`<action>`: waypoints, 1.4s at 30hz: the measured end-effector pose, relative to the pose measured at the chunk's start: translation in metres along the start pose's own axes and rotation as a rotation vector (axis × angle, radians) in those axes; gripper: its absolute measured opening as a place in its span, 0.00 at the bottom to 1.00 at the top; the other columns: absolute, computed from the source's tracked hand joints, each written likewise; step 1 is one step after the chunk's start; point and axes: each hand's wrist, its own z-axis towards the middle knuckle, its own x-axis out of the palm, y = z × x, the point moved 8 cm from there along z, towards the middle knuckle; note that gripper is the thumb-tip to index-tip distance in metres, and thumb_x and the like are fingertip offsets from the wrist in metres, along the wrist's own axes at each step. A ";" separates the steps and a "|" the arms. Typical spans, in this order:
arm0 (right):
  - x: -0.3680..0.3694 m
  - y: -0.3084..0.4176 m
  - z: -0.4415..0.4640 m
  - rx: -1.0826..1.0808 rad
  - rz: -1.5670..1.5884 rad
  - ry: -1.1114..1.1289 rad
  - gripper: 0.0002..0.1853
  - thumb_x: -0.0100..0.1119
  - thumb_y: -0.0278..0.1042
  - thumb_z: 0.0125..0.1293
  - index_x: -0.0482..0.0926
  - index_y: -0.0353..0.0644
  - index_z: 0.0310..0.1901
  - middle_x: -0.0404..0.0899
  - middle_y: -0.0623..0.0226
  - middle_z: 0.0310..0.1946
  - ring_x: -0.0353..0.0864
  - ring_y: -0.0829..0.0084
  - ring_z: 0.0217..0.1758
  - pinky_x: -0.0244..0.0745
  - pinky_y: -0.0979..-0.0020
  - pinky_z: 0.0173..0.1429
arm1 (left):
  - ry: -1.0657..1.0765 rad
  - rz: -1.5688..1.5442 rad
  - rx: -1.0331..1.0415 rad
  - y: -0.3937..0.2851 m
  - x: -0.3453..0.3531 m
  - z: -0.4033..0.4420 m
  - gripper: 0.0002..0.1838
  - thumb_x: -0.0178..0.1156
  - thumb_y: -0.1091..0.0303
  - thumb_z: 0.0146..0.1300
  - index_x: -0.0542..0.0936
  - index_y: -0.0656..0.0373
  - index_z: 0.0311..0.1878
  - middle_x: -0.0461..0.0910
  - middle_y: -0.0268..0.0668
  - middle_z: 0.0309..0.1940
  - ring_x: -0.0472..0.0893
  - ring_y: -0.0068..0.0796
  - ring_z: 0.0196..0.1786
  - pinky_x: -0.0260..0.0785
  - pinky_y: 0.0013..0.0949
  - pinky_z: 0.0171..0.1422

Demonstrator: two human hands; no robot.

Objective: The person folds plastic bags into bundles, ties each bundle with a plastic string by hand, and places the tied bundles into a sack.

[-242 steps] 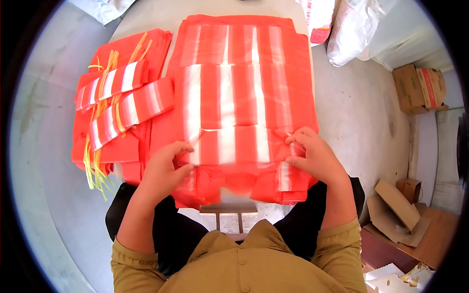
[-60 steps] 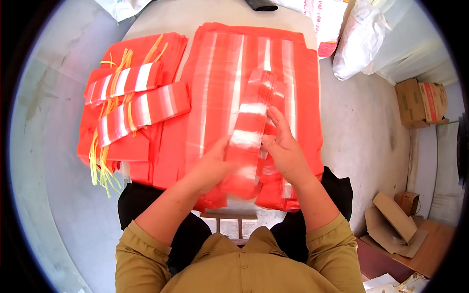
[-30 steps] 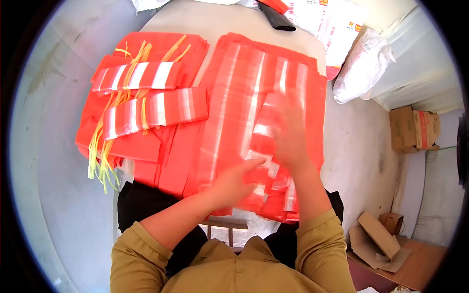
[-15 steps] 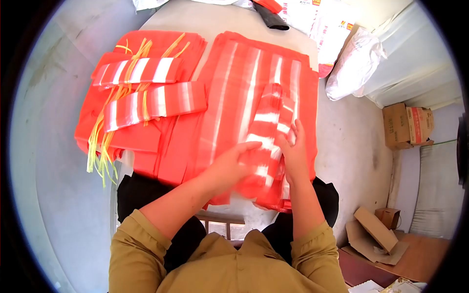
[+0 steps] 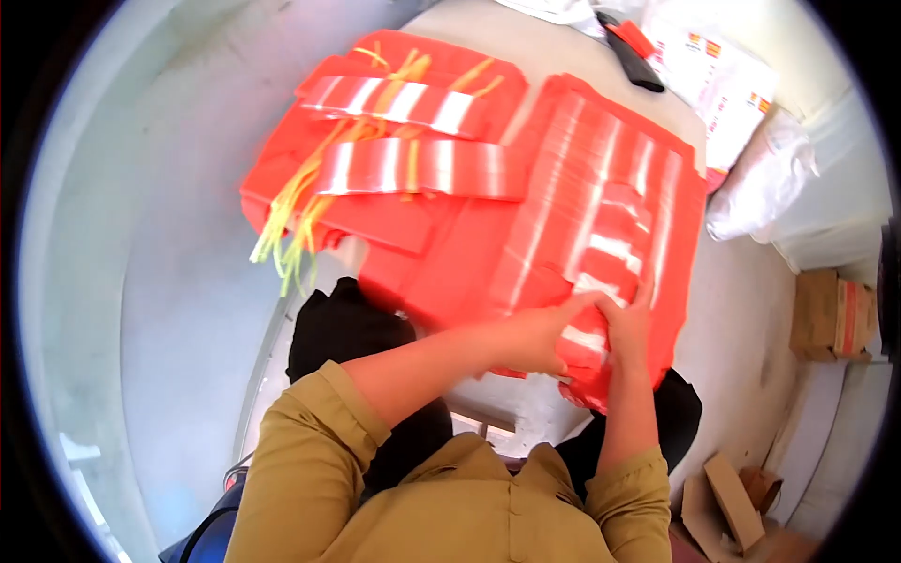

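Observation:
Between my hands is a folded bundle of red-and-white striped plastic bags (image 5: 610, 251), lying lengthwise on a flat stack of the same striped bags (image 5: 554, 202). My left hand (image 5: 552, 336) grips the bundle's near part from the left, thumb reaching across the top. From the right, my right hand (image 5: 627, 324) is wrapped around the same part, its thumb close to my left fingers. The bundle's near end bunches up below my hands. What lies under my palms is hidden.
To the left, two folded striped bundles (image 5: 422, 169) lie on a red stack (image 5: 375, 220), with yellow ties (image 5: 305, 197) strewn across them. White printed sacks (image 5: 723, 84) and a dark object with a red part (image 5: 633, 56) are at the back right. Cardboard boxes (image 5: 826, 319) stand farther right.
My hands have come together on the bundle, which looks narrower and more tightly gathered. The view has turned, so the stacks appear farther right.

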 end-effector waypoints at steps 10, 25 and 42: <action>-0.002 -0.014 0.006 -0.065 -0.087 -0.029 0.51 0.68 0.24 0.59 0.52 0.44 0.83 0.57 0.51 0.81 0.59 0.55 0.82 0.60 0.59 0.82 | -0.873 0.154 -0.056 0.081 -0.158 -0.113 0.14 0.64 0.61 0.68 0.84 0.57 0.53 0.88 0.38 0.43 0.86 0.36 0.43 0.79 0.40 0.48; -0.001 -0.017 0.006 -0.073 -0.070 -0.051 0.48 0.67 0.26 0.62 0.53 0.41 0.82 0.57 0.49 0.80 0.59 0.55 0.82 0.58 0.58 0.82 | -1.155 -1.226 0.264 0.166 -0.189 -0.096 0.28 0.65 0.62 0.74 0.73 0.59 0.74 0.81 0.28 0.49 0.76 0.19 0.42 0.68 0.25 0.43; 0.016 0.063 -0.020 -0.544 -0.817 -0.005 0.41 0.73 0.34 0.62 0.67 0.37 0.76 0.65 0.46 0.74 0.65 0.49 0.78 0.64 0.56 0.79 | -1.325 -0.559 0.638 0.076 -0.169 -0.126 0.22 0.57 0.61 0.80 0.80 0.66 0.68 0.79 0.40 0.60 0.77 0.28 0.64 0.66 0.32 0.72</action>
